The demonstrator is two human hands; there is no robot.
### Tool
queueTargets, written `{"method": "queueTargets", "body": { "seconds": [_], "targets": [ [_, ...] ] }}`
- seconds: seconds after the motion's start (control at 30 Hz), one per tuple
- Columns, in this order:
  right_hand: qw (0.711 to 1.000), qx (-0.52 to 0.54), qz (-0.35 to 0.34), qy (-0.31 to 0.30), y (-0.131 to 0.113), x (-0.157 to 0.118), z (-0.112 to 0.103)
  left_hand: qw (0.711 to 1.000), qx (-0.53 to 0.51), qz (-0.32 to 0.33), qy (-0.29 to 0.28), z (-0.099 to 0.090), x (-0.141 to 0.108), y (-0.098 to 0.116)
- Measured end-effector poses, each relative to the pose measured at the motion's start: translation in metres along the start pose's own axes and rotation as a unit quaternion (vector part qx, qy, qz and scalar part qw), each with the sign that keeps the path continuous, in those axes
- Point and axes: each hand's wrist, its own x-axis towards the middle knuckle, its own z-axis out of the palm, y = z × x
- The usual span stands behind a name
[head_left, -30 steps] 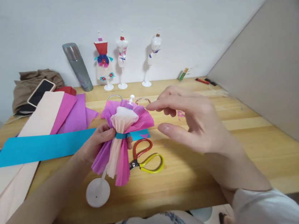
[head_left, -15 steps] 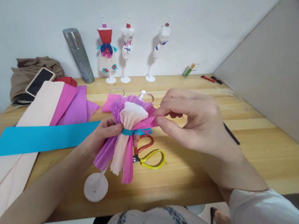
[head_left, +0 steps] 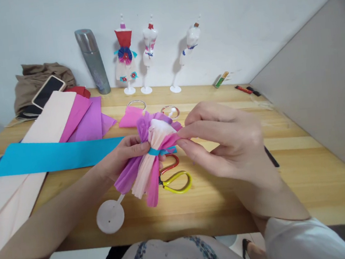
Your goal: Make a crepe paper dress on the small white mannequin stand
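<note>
A small white dress-form mannequin, its round base (head_left: 110,217) toward me, lies tilted over the table. Purple, cream and pink crepe paper (head_left: 146,172) wraps its body, gathered at the waist by a thin blue band (head_left: 154,151). Around the waist from the left is my left hand (head_left: 133,152), thumb on the paper beside the band; its other fingers are partly hidden behind. My right hand (head_left: 220,140) pinches the edge of the pink paper at the upper right between thumb and forefinger. Scissors (head_left: 178,183) with red and yellow handles lie beneath, blades covered by the paper.
Long crepe paper strips, one blue (head_left: 57,155) and one cream (head_left: 58,113), cover the left. Behind stand a steel flask (head_left: 93,63) and three mini mannequins, one in a red top (head_left: 124,39). A phone (head_left: 48,91) rests on brown cloth (head_left: 42,75). Tape rings (head_left: 170,112) lie mid-table.
The wrapped mannequin and my left hand have shifted slightly right, toward my right hand. My right hand keeps pinching the pink paper, which now stretches a shorter distance.
</note>
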Motion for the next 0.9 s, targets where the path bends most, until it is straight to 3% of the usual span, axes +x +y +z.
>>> {"method": "queueTargets", "body": {
  "seconds": [0.23, 0.37, 0.43, 0.57, 0.67, 0.77, 0.9],
  "targets": [
    [0.999, -0.019, 0.011, 0.023, 0.0, 0.002, 0.008, 0.999, 0.031, 0.024, 0.024, -0.002, 0.002, -0.005],
    [0.986, -0.032, 0.01, 0.162, -0.003, -0.001, 0.013, 0.996, 0.023, 0.081, 0.022, -0.005, -0.001, 0.0],
    [0.981, -0.011, 0.004, 0.194, -0.006, -0.002, 0.017, 0.993, 0.023, 0.111, 0.02, -0.005, -0.003, 0.006],
    [0.985, 0.112, 0.027, 0.128, -0.014, -0.002, 0.029, 0.983, 0.054, 0.171, 0.036, -0.005, -0.006, 0.016],
    [0.982, 0.165, 0.055, 0.075, -0.019, -0.002, 0.039, 0.98, 0.078, 0.173, 0.053, -0.006, -0.007, 0.02],
    [0.979, 0.182, 0.056, 0.067, -0.022, -0.002, 0.046, 0.98, 0.096, 0.167, 0.041, -0.004, -0.007, 0.021],
    [0.978, 0.175, 0.073, 0.081, -0.024, -0.003, 0.049, 0.98, 0.117, 0.158, -0.021, 0.001, -0.006, 0.019]
  ]
}}
